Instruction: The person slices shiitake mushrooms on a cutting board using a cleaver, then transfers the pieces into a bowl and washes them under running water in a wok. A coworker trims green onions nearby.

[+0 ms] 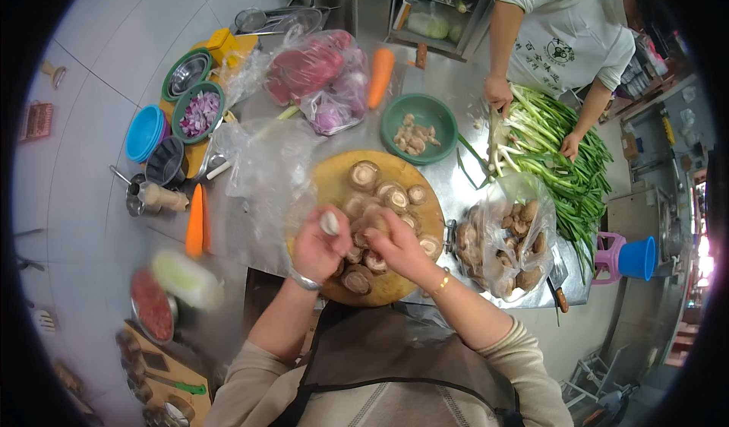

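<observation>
Both hands over round chopping board (pixel 334 180): left hand (pixel 319 246) pinching mushroom stem (pixel 329 222), right hand (pixel 395 245) gripping mushroom cap (pixel 375 222); twist cleanly, judging.

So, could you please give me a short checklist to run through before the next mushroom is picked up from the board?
1. Left hand has a firm hold on the pale mushroom piece: ok, pinched at the fingers.
2. Right hand is free to pick: cannot tell, it is over the pile and its fingers are partly hidden.
3. Mushrooms left on the round wooden board: ok, several remain.
4. Green bowl has room for trimmed pieces: ok, only partly filled.
5. Bag of mushrooms within reach: ok, beside the board on the right.
6. Knife location: cannot tell.
</observation>
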Motion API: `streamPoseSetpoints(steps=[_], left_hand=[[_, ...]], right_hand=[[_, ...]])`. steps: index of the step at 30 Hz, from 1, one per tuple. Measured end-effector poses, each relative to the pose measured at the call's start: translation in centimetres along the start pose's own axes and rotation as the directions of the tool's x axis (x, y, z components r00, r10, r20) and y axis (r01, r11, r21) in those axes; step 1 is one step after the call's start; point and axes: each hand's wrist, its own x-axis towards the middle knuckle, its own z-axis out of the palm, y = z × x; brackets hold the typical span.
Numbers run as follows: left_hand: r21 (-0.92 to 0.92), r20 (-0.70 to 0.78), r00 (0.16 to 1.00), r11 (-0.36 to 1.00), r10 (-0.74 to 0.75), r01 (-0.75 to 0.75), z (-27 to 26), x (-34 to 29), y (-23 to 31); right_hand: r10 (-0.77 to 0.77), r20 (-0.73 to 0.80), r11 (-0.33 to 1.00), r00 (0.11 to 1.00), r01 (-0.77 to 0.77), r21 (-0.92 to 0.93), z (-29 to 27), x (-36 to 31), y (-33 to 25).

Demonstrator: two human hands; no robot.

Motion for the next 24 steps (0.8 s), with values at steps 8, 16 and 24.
streamPoseSetpoints(steps=[8,16,24], left_hand=[[0.773,0.006,0.995,0.630,0.100,-0.068,-2.1,9.1,5.4],[0.954,0.299,0.945,0.055,-0.133,-0.294,-6.4,27.7,-3.4],[0.554,0.727,0.602,-0.234,-0.332,-0.799,-5.4,36.6,-8.1]], right_hand=[[-0.152,0.342,0.107,0.927,0.360,-0.927,6.0,12.3,1.7],[-0.418,0.059,0.406,0.906,0.244,-0.881,3.5,2.0,1.6],[-0.105,-0.820,0.747,0.563,-0.499,-0.439,0.5,-24.6,14.2]])
